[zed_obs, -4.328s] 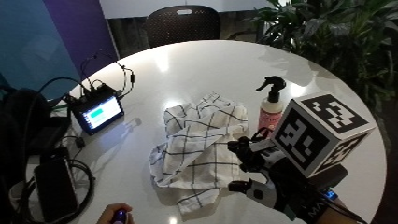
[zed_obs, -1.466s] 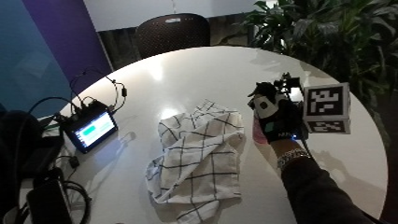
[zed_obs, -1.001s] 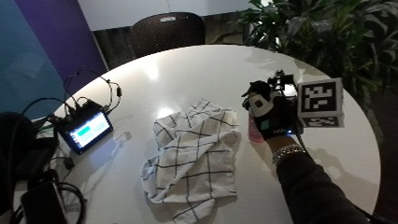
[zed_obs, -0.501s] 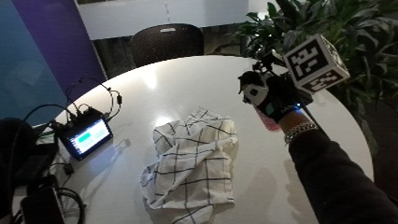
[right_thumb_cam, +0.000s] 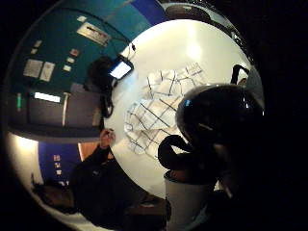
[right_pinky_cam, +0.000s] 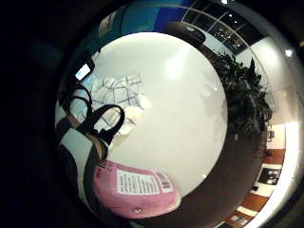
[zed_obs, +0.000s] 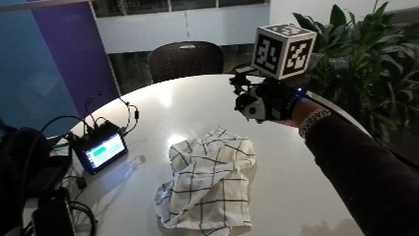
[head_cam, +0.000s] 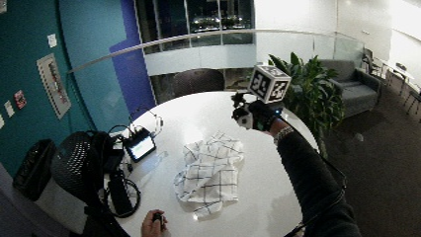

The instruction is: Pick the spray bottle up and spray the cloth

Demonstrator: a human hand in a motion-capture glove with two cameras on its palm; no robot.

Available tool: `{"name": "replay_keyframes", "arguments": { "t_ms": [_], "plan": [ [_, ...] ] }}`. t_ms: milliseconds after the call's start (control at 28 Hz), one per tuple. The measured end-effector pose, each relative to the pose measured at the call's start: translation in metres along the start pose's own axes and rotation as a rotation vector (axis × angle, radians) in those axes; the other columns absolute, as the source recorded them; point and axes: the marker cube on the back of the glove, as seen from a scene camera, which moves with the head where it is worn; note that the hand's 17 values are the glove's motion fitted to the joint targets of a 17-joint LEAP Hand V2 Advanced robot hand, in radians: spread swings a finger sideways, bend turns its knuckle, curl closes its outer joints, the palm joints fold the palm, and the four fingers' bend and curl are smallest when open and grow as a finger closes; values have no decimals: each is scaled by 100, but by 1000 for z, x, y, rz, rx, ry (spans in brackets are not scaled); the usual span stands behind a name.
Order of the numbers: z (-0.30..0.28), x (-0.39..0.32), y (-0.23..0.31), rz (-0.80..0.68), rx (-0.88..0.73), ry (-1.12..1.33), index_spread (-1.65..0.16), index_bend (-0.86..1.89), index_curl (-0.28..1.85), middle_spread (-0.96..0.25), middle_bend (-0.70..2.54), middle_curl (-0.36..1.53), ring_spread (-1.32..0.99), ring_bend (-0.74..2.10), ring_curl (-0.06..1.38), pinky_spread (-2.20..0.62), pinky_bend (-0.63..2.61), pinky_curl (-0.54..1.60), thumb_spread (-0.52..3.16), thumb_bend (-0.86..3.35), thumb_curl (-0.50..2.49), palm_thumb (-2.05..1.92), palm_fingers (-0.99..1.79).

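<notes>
**Bottle raised, cloth waiting below**

Left of and below the grip, the checked cloth [zed_obs: 209, 184] lies crumpled on the white desk [zed_obs: 196, 103], soft and light, likely to shift little under mist. The gloved right hand [zed_obs: 272, 101] is curled round the pink spray bottle [right_pinky_cam: 135, 187], held in the air above the desk. The smooth plastic could slip; it is probably best held at the neck, a finger on the trigger.

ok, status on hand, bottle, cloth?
Right hand grips bottle, lifted above the table. Cloth crumpled on the table, below and beside the hand. Nothing between them.
</notes>
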Motion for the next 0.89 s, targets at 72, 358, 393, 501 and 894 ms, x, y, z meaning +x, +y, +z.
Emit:
{"name": "replay_keyframes", "arguments": {
  "t_ms": [72,358,393,501,894],
  "plan": [
    [5,-6,-1,-14,-57,58,-28,36,64,-20,60,54,-16,71,47,-30,45,40,56,-1,84,83,140],
    [38,-36,-1,-82,-278,358,-28,37,65,-20,60,53,-16,71,47,-30,45,40,55,-2,87,83,140],
    [44,-40,1,-93,-304,394,-28,37,65,-20,60,53,-16,71,47,-30,45,40,55,-2,88,83,140],
    [61,-52,6,-129,-367,475,-28,37,65,-20,60,53,-16,71,47,-30,45,40,55,-2,89,82,139],
    [91,-68,16,-161,-491,532,-28,36,66,-20,62,53,-16,72,47,-30,45,40,55,-2,93,81,139]
  ]
}}
